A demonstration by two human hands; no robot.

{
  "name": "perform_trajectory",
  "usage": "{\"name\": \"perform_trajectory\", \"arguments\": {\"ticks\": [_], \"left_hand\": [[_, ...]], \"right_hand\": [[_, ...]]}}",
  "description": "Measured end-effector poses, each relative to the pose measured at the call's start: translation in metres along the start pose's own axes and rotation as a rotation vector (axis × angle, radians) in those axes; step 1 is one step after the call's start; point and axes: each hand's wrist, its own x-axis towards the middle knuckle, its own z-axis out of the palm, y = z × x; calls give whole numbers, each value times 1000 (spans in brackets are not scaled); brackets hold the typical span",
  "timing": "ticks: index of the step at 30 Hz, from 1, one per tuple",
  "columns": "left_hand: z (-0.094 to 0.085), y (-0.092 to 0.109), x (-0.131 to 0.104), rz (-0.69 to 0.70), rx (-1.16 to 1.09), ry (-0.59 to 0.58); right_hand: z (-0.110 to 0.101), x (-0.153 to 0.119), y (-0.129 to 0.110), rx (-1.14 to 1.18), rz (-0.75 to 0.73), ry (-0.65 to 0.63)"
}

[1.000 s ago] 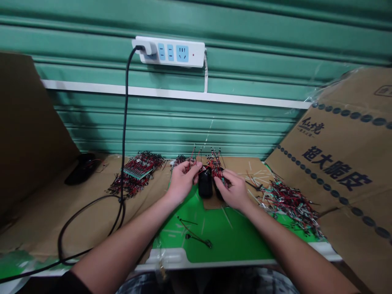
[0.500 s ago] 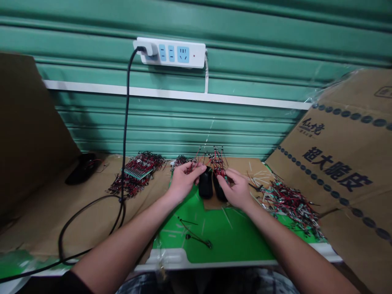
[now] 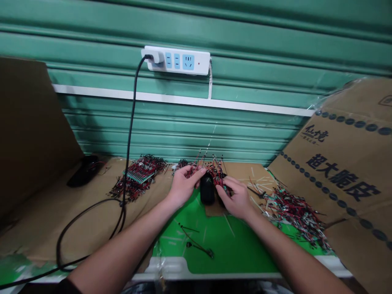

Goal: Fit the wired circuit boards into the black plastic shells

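My left hand [image 3: 183, 185] is closed in a pinch, with thin red and black wires [image 3: 196, 166] at its fingertips. My right hand [image 3: 235, 197] is closed around a bundle of wired parts [image 3: 217, 171], whose small dark tips stick up above the fingers. Between the hands lies a smooth black casing [image 3: 207, 191], shaped like a computer mouse, on a piece of cardboard [image 3: 214, 210]. A second dark shape beside it is mostly covered by my right hand. Two loose wired parts [image 3: 199, 247] lie on the green tabletop [image 3: 232, 257] in front.
Heaps of wired parts lie left, around a green circuit panel [image 3: 142, 173], and right [image 3: 301, 216]. A black cable [image 3: 130, 130] hangs from a power strip [image 3: 179, 61] and loops at left. Another black casing [image 3: 84, 171] sits far left. Cardboard walls [image 3: 349, 175] flank the table.
The whole view has shifted, so the scene sits slightly lower and to the right. My right hand now covers more of the second black shape. Both hands keep nearly the same pose.
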Motion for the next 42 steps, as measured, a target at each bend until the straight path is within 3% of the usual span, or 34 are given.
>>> {"name": "perform_trajectory", "arguments": {"ticks": [12,23,33,42], "left_hand": [[3,0,-5,21,55,-109],[5,-3,-9,51,73,-172],[-5,-7,0,-120,-125,-212],[-5,-6,-3,-176,-114,-340]], "right_hand": [[6,-6,5,6,150,92],[12,-3,6,268,361,105],[12,0,9,247,390,167],[0,7,23,230,412,267]]}}
